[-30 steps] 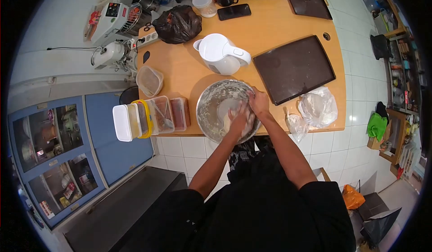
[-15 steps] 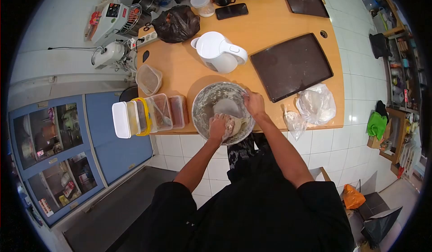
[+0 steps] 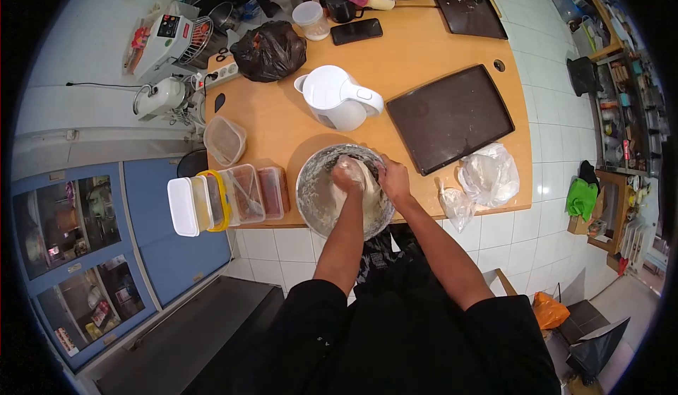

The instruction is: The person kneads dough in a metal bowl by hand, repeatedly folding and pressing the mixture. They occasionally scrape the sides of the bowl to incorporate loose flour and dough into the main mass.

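Observation:
A metal mixing bowl [image 3: 308, 181], its inner wall smeared with flour and wet dough, stands at the near table edge. Inside it, my left hand [image 3: 347, 175] is closed on pale sticky dough [image 3: 369, 201] toward the far side, and dough coats the fingers. My right hand [image 3: 393, 180] grips the bowl's right rim, thumb and fingers around the edge. Beyond the bowl stands a white electric kettle [image 3: 340, 98]. Part of the dough is hidden beneath my left hand and forearm.
Plastic containers [image 3: 246, 194] line the left edge. A dark baking tray [image 3: 452, 118] lies to the right, with clear bags of white powder [image 3: 489, 175] below it. Farther back are a black plastic bag [image 3: 268, 50], a phone [image 3: 357, 32] and a lidded jar [image 3: 311, 20].
My left hand has moved from the near part of the bowl to its far side, with the dough stretched along. My right hand stays on the rim. The camera view has shifted slightly.

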Demonstrator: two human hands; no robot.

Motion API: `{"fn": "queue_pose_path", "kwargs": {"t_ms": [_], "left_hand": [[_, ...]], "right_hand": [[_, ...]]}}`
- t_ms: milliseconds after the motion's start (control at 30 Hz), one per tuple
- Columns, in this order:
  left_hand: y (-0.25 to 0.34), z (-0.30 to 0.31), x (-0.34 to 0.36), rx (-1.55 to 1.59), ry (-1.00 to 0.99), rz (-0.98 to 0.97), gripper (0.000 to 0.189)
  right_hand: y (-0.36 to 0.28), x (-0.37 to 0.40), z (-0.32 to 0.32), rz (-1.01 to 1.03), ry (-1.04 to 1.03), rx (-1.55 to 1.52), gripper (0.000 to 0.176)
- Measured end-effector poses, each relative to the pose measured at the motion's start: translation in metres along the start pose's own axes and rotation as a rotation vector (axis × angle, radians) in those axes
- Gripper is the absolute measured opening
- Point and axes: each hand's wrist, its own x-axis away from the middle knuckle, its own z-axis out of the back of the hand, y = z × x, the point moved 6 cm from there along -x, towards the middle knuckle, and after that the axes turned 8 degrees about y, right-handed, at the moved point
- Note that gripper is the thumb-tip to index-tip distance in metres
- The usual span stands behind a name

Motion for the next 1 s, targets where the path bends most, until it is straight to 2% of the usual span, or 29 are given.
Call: {"fn": "queue_pose_path", "kwargs": {"t_ms": [67,100,200,333,433,533,633,733,833,933,1000], "left_hand": [[-0.023,-0.011,-0.002,0.316,0.098,0.205,0.043],[-0.029,-0.017,0.005,0.341,0.048,0.325,0.051],[-0.016,-0.011,0.013,0.424,-0.338,0.140,0.046],[-0.008,0.027,0.056,0.514,-0.841,-0.118,0.051],[-0.014,0.078,0.090,0.726,-1.109,0.005,0.055],[-0.002,0.141,0.097,0.037,-1.024,-0.537,0.057],[0.003,0.173,0.087,-0.127,-1.011,-0.324,0.059],[0.001,0.157,0.077,-0.346,-0.726,-0.474,0.059],[0.002,0.127,0.078,-0.584,-0.786,-0.414,0.054],[-0.015,0.102,0.094,-0.507,-0.237,-0.822,0.041],[-0.032,0.077,0.093,-0.557,-0.190,-0.900,0.032]], "right_hand": [[-0.004,0.002,0.002,0.020,0.027,0.003,0.014],[-0.005,0.003,0.000,0.008,0.016,0.031,0.015],[-0.004,0.004,-0.001,-0.014,-0.002,0.102,0.016],[-0.007,0.001,-0.002,-0.024,-0.074,0.195,0.016],[-0.001,-0.001,-0.007,-0.027,-0.088,0.226,0.018],[0.003,0.000,-0.008,-0.008,-0.085,0.228,0.019],[-0.002,0.003,-0.008,-0.003,-0.077,0.221,0.019],[-0.004,0.004,-0.004,-0.022,-0.091,0.222,0.019],[-0.005,0.007,-0.001,-0.020,-0.092,0.224,0.020],[-0.005,0.008,0.001,-0.030,-0.085,0.213,0.021],[-0.007,0.005,0.001,-0.007,-0.044,0.177,0.018]]}}
